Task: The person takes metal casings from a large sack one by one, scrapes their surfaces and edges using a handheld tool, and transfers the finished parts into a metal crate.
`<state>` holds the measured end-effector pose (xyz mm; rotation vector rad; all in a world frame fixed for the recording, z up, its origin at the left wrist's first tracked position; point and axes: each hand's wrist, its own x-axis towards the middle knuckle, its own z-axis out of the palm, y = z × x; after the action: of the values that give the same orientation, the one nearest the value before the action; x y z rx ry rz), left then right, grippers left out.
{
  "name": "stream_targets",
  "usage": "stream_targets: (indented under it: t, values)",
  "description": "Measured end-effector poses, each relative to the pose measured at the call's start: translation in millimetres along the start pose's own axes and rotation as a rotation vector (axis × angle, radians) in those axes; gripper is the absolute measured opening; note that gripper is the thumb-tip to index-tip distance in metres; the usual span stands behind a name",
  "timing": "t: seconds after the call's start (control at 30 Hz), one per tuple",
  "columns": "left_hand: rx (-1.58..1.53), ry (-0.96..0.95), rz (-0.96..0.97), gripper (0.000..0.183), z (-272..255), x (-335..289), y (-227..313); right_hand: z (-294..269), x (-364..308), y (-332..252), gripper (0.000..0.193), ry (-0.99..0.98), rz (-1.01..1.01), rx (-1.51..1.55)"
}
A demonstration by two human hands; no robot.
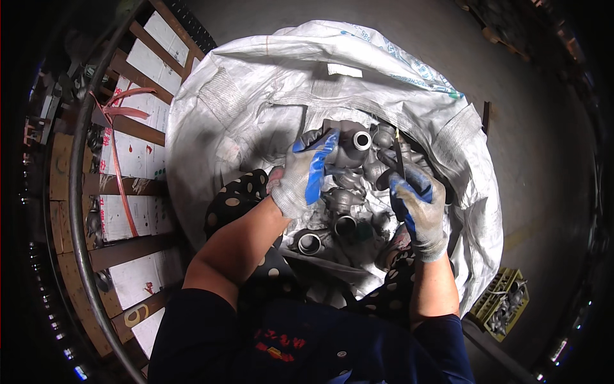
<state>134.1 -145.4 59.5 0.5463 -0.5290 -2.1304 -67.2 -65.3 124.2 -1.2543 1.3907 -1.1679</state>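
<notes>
My left hand (302, 171), in a grey and blue work glove, is closed around a grey metal casting (345, 152) with a bright round opening facing up. To its right, my gloved right hand (419, 201) grips a slim, dark, bar-like tool (400, 153) whose upper end points away from me. The tool's tip stands apart from the held casting; its exact kind is unclear. Beneath both hands, several similar castings (345, 200) lie in a large white woven bag (249, 67). Near my lap, another casting (309, 243) shows its ringed opening.
Left of the bag stand wooden slats (131, 185) with white boxes behind them and a curved metal rail (79, 160). A reddish strap (118, 147) hangs there. On the floor at lower right sits a yellow crate (489, 304) of metal parts.
</notes>
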Motion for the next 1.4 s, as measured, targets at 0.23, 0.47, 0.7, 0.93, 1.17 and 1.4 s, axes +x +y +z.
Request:
stream_targets:
  t: [0.23,0.47,0.7,0.93,1.17,1.4]
  values:
    - [-0.096,-0.037,0.081,0.024,9.3,-5.0,-18.9,-2.5,6.2,5.8,0.035,0.109,-0.024,-0.006]
    - [-0.033,0.165,0.044,0.037,-2.4,7.9,-32.5,8.4,14.4,2.7,0.050,0.065,-0.211,-0.092]
    - [-0.268,-0.232,-0.081,0.042,-20.1,14.8,-36.6,11.5,12.5,-0.7,0.043,0.109,-0.329,-0.246]
    - [0.403,-0.105,0.234,0.037,35.8,-0.3,-26.6,3.0,13.2,7.5,0.031,0.186,-0.086,0.017]
    - [1.487,-0.263,0.432,0.049,42.7,-1.3,-15.2,-9.6,13.8,21.6,0.028,0.193,-0.179,-0.041]
    - [0.926,0.078,0.318,0.035,36.6,-5.9,7.4,-28.5,19.0,36.5,0.020,0.250,-0.362,-0.161]
